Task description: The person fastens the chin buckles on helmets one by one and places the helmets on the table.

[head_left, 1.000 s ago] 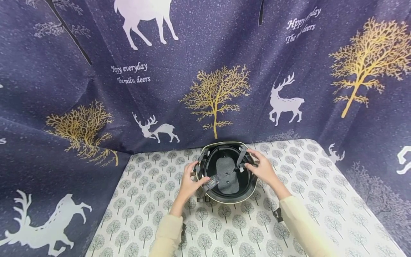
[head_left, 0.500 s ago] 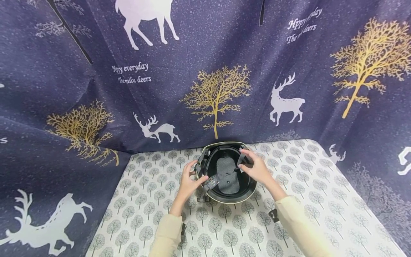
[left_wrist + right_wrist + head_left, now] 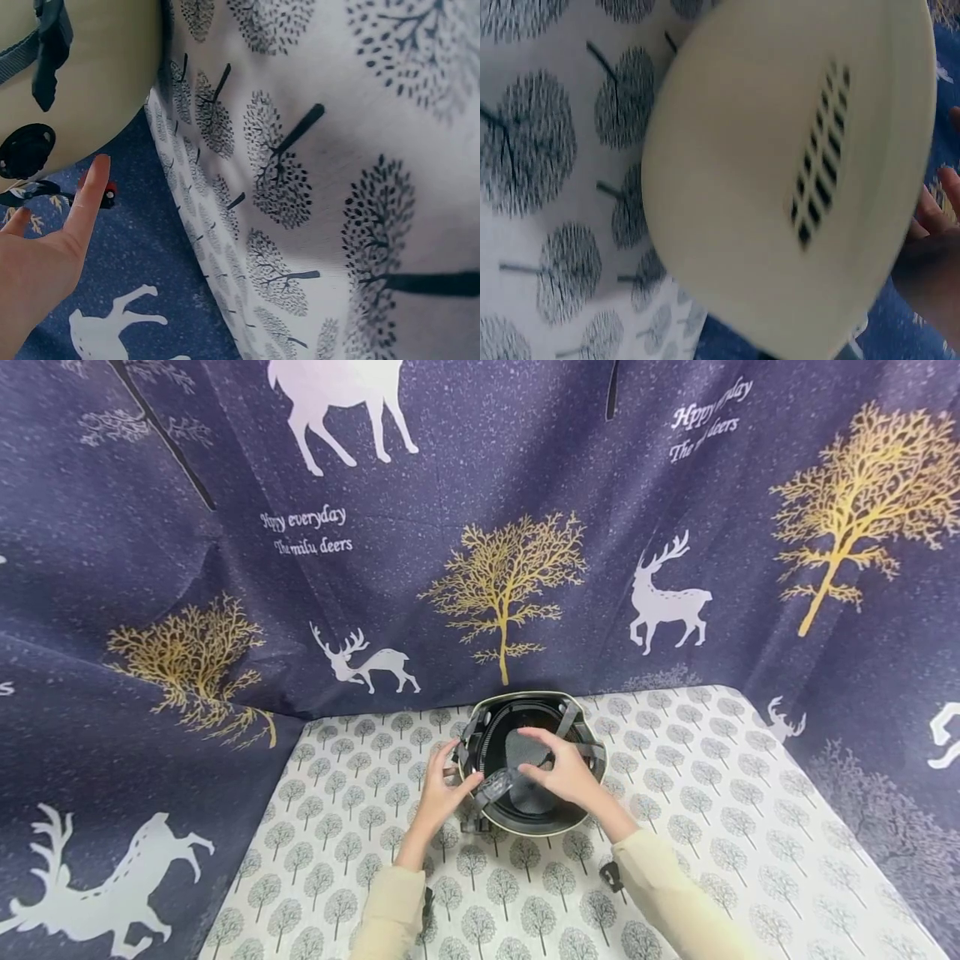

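Note:
A cream helmet with a black inside lies crown down on the table. Its grey padding and straps show within the bowl. My left hand holds the left rim, thumb on the inner side and fingers at the outside. In the left wrist view, one finger of the left hand lies straight along the helmet's cream shell. A grey see-through piece sits by the left thumb. Over the bowl hovers my right hand, thumb and forefinger spread apart with nothing visible between them.
A white cloth with tree prints covers the table. Behind it hangs a dark blue curtain with deer and trees. Vent slots show on the helmet's shell, and a round black knob sits on another side.
My right hand has let go of the strap at the right rim and moved left over the middle of the bowl. The left hand and the helmet have stayed in place.

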`<action>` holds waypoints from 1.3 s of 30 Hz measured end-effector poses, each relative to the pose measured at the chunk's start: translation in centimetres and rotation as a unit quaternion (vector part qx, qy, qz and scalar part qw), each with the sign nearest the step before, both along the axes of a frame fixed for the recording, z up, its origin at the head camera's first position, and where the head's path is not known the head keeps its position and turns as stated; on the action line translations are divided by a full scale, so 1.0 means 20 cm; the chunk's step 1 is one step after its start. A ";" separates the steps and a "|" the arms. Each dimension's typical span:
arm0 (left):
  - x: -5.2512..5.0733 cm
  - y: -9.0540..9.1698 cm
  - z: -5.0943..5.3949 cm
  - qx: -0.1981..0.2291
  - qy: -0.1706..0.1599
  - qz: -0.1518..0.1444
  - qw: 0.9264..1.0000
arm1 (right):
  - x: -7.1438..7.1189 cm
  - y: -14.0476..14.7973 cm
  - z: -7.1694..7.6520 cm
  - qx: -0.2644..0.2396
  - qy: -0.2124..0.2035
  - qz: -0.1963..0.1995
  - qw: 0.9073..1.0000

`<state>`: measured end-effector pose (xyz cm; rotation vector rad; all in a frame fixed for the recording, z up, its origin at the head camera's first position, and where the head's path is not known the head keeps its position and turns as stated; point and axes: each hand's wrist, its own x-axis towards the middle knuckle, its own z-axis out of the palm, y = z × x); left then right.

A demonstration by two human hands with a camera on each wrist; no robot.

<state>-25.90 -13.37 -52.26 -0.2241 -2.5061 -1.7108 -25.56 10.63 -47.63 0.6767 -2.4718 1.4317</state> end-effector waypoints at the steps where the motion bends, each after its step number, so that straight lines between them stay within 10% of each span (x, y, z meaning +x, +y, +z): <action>1: 0.00 0.00 0.00 0.003 -0.001 0.001 1.000 | 0.01 -0.02 0.00 0.001 -0.005 0.005 1.000; 11: 0.00 -0.03 -0.04 0.024 -0.034 -0.008 0.999 | 0.06 -0.16 -0.03 0.017 -0.003 0.048 0.999; 19: 0.06 0.00 0.08 0.033 -0.081 -0.019 0.996 | 0.07 -0.21 -0.07 0.019 -0.033 0.082 0.996; 31: -0.05 -0.03 -0.09 0.055 -0.081 -0.052 0.994 | 0.08 -0.21 -0.11 0.056 -0.055 0.087 0.993; 39: -0.02 -0.02 -0.02 0.085 -0.098 -0.060 0.990 | 0.08 -0.21 -0.13 0.064 -0.026 0.095 0.993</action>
